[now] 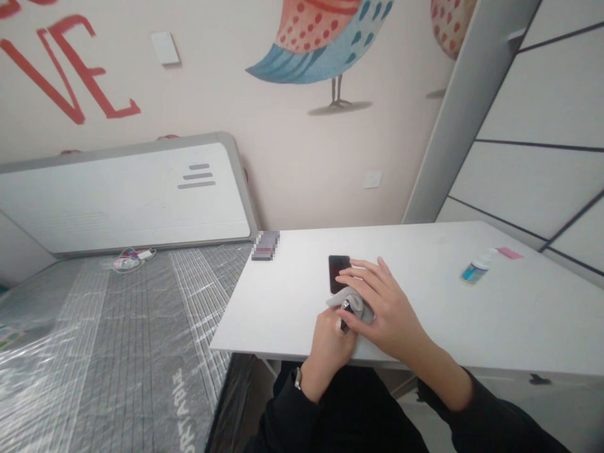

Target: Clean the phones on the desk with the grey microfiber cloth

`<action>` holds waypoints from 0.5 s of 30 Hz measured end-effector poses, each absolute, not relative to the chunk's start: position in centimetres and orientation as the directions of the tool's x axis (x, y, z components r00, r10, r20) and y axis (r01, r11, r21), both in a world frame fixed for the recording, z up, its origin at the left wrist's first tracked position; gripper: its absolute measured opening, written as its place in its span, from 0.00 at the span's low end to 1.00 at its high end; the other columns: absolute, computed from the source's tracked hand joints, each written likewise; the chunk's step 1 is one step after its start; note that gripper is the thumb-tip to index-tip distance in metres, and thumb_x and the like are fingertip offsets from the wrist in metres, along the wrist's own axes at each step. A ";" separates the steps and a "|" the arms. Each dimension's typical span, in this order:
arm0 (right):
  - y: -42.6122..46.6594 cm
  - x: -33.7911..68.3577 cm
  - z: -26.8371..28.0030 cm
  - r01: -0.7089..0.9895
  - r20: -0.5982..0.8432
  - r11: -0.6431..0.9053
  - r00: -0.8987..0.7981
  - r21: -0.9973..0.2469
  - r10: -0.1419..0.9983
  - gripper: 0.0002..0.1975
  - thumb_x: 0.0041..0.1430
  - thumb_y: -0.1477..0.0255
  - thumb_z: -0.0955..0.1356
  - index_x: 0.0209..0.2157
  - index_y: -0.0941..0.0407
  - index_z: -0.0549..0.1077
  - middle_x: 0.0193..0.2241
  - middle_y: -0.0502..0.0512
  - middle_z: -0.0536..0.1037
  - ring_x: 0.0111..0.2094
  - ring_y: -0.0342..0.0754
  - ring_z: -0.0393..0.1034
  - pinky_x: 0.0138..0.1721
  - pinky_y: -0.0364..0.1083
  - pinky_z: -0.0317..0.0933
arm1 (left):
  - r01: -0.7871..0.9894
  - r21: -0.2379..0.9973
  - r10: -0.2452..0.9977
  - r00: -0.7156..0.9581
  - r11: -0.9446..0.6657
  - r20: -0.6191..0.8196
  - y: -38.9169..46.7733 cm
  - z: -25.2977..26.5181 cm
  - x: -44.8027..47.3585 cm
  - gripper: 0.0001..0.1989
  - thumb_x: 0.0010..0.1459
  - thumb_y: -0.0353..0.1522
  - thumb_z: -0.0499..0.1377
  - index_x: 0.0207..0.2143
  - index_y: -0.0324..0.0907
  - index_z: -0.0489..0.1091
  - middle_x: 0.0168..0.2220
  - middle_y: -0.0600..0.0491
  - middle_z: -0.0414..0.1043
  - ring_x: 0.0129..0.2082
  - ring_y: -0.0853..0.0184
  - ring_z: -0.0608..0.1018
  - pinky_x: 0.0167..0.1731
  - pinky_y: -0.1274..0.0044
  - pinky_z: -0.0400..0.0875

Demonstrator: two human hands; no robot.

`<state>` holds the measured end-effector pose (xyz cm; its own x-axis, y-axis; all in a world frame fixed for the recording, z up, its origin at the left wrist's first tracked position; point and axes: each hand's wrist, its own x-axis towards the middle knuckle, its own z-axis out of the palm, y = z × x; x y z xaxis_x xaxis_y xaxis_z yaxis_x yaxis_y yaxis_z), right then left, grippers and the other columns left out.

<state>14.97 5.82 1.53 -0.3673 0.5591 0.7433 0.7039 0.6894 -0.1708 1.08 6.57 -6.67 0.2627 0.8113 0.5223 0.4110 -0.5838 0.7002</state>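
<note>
My left hand [331, 340] is closed in front of me, just above the table's near edge. A small dark object with a shiny end [346, 308] sticks up from its grip; its kind is not clear. Across it reaches my right hand [384, 308], fingers extended and thumb against the dark object, with a folded light-grey cloth [353, 299] held between thumb and palm. Part of the cloth is hidden under the fingers. Behind them a black phone [337, 270] lies on the white table [287, 308], its right side partly covered by my right fingertips.
On the table's right stands or lies a white bottle with a blue label [475, 269], beside a pink slip [509, 253]. A blurred-out box [265, 245] sits at the far left corner. A plastic-wrapped mattress [127, 340] adjoins at left, with a coiled cable [134, 258] on it.
</note>
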 end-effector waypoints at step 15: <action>5.4 14.6 2.2 0.790 0.729 0.601 -0.338 -0.124 0.595 0.20 0.66 0.58 0.66 0.51 0.56 0.73 0.49 0.64 0.80 0.58 0.65 0.68 0.66 0.74 0.43 | 0.439 0.691 0.818 0.275 -0.575 0.506 6.8 -7.1 0.9 0.08 0.62 0.27 0.52 0.39 0.40 0.71 0.35 0.45 0.78 0.34 0.60 0.79 0.35 0.71 0.75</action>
<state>14.59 5.40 2.25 -0.3378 0.5949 0.7293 0.7896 0.6009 -0.1244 0.95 6.78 -7.07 0.2745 0.8176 0.5062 0.4386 -0.5749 0.6907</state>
